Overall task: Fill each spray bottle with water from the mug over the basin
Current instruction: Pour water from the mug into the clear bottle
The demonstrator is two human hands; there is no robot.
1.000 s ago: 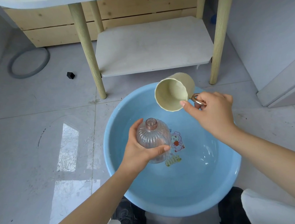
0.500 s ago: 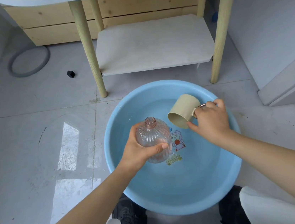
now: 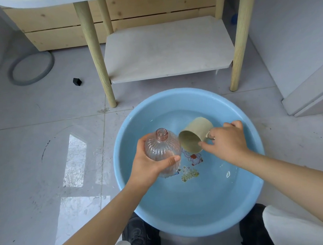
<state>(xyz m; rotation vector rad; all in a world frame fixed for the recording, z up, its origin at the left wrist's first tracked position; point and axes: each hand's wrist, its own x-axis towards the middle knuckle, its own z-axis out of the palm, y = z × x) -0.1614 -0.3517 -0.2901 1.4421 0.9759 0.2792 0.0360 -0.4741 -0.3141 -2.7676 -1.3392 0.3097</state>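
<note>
Bottle (image 3: 163, 152), light ribbed plastic, flexes easily; our left hand (image 3: 149, 167) grasps its belly above the basin (image 3: 188, 216). Our right hand (image 3: 227, 141) clasps the mug (image 3: 196, 136) handle.

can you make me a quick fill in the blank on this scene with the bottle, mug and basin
1. The left hand grips the clear ____, whose neck is uncapped.
2. The right hand holds the mug by its ____.
3. Both are held over the ____ basin.
4. The mug's mouth is tipped toward the person's ____ side.

Missing words: bottle; handle; blue; left
</note>
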